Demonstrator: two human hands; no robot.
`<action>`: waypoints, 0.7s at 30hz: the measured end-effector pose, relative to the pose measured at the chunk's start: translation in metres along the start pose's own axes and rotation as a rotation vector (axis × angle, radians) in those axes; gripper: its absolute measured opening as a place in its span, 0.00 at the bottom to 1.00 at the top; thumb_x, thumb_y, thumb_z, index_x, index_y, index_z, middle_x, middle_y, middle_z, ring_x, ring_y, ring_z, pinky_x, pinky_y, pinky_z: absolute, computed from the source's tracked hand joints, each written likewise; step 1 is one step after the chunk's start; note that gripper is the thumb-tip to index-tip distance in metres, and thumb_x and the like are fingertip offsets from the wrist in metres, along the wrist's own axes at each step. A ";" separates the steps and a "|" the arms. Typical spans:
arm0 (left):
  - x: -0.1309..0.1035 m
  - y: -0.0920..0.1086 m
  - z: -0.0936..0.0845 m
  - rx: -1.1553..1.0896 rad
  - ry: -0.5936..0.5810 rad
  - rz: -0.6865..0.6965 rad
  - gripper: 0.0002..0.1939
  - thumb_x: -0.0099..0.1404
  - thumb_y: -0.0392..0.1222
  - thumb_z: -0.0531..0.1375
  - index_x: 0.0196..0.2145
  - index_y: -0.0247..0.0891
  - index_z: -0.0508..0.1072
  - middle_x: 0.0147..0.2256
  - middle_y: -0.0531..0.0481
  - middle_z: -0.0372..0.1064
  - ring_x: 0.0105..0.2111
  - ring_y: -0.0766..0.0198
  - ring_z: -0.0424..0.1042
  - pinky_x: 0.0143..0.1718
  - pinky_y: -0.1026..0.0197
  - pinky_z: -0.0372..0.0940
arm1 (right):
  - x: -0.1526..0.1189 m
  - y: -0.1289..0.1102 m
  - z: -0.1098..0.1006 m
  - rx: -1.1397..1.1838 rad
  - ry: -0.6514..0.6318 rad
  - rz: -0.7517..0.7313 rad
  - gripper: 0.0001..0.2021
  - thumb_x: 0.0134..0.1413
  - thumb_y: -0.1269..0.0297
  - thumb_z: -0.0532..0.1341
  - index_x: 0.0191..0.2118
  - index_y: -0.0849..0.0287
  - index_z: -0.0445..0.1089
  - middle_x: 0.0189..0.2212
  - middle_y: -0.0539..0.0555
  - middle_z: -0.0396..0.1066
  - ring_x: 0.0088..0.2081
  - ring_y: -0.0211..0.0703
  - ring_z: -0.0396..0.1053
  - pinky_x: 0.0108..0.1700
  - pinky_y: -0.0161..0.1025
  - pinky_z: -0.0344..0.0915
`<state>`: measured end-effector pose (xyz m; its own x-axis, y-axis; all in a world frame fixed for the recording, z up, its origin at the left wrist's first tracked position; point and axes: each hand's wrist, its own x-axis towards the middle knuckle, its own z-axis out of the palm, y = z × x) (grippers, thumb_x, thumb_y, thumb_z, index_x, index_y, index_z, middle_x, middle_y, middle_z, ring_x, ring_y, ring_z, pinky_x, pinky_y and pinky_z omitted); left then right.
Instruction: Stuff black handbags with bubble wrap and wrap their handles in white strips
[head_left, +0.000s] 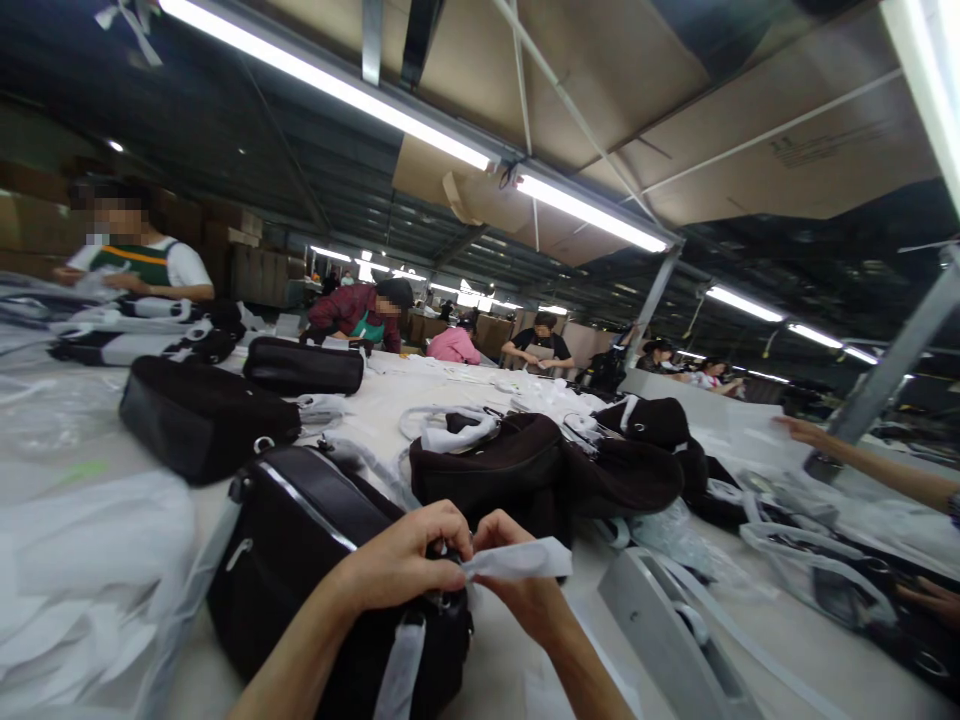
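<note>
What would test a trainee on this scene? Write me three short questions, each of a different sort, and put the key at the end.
1. Multiple choice: What colour is the strip at the fingertips of the left hand?
A) Red
B) White
C) Black

2. True or false: The co-worker in the pink top is at the far left of the picture.

3. Fill in the blank: In the picture, the gray item lies to the ____ of the dark bag under the left hand.

Key: 1 B; 2 false; 3 right.
</note>
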<state>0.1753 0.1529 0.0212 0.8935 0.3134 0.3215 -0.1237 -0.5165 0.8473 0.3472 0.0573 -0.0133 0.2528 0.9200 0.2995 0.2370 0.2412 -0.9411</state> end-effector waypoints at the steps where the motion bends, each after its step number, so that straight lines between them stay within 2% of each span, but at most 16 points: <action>1: 0.001 0.000 0.001 0.010 0.009 -0.010 0.07 0.52 0.39 0.60 0.32 0.38 0.73 0.38 0.52 0.65 0.38 0.61 0.63 0.41 0.61 0.58 | 0.000 -0.001 -0.001 -0.069 0.030 -0.020 0.20 0.36 0.58 0.76 0.26 0.58 0.64 0.22 0.44 0.61 0.26 0.35 0.54 0.28 0.34 0.49; 3: 0.001 0.003 0.002 0.035 0.036 -0.042 0.08 0.52 0.37 0.60 0.32 0.38 0.72 0.37 0.52 0.64 0.37 0.62 0.63 0.40 0.61 0.58 | -0.002 -0.004 -0.003 -0.180 0.096 -0.034 0.20 0.39 0.57 0.74 0.23 0.57 0.61 0.20 0.43 0.58 0.25 0.35 0.52 0.26 0.34 0.47; 5: 0.001 0.006 0.003 0.048 0.064 -0.093 0.09 0.51 0.36 0.60 0.33 0.38 0.70 0.34 0.54 0.64 0.35 0.63 0.62 0.37 0.62 0.57 | -0.008 -0.005 -0.004 -0.192 0.145 0.001 0.19 0.44 0.55 0.71 0.22 0.57 0.61 0.19 0.44 0.58 0.24 0.35 0.54 0.26 0.35 0.48; 8: 0.000 0.009 0.003 0.043 0.091 -0.151 0.14 0.50 0.36 0.61 0.36 0.39 0.66 0.31 0.57 0.61 0.32 0.64 0.60 0.32 0.62 0.56 | -0.028 -0.003 -0.004 -0.045 0.161 0.149 0.16 0.47 0.51 0.69 0.26 0.59 0.70 0.22 0.49 0.69 0.26 0.40 0.63 0.28 0.35 0.57; 11: -0.001 0.009 0.002 0.042 0.087 -0.152 0.15 0.49 0.36 0.61 0.36 0.39 0.64 0.31 0.58 0.60 0.31 0.65 0.58 0.32 0.62 0.55 | -0.050 0.000 0.003 0.066 0.230 0.263 0.19 0.44 0.48 0.71 0.33 0.60 0.80 0.30 0.56 0.77 0.31 0.45 0.69 0.31 0.38 0.63; 13: -0.001 0.009 0.001 0.040 0.073 -0.144 0.15 0.49 0.36 0.62 0.36 0.39 0.64 0.31 0.58 0.59 0.32 0.65 0.58 0.32 0.62 0.55 | -0.059 0.001 0.012 0.071 0.297 0.234 0.21 0.42 0.45 0.71 0.35 0.58 0.82 0.29 0.56 0.78 0.30 0.46 0.69 0.31 0.39 0.64; 16: -0.002 0.009 0.000 0.015 0.054 -0.133 0.16 0.48 0.36 0.62 0.36 0.39 0.64 0.31 0.58 0.59 0.33 0.64 0.57 0.33 0.63 0.55 | -0.058 0.003 0.029 0.109 0.340 0.152 0.22 0.42 0.42 0.71 0.33 0.57 0.83 0.26 0.55 0.78 0.32 0.50 0.72 0.36 0.41 0.69; 21: -0.006 0.007 -0.004 -0.042 0.010 -0.135 0.16 0.49 0.36 0.61 0.37 0.40 0.64 0.33 0.58 0.60 0.34 0.64 0.58 0.34 0.63 0.55 | -0.045 0.023 0.045 0.185 0.436 0.144 0.24 0.43 0.41 0.70 0.33 0.61 0.82 0.31 0.58 0.80 0.39 0.57 0.77 0.44 0.45 0.73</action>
<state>0.1672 0.1508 0.0269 0.8991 0.3858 0.2069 -0.0205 -0.4349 0.9002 0.2989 0.0354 -0.0555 0.6494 0.7422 0.1655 0.0110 0.2085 -0.9780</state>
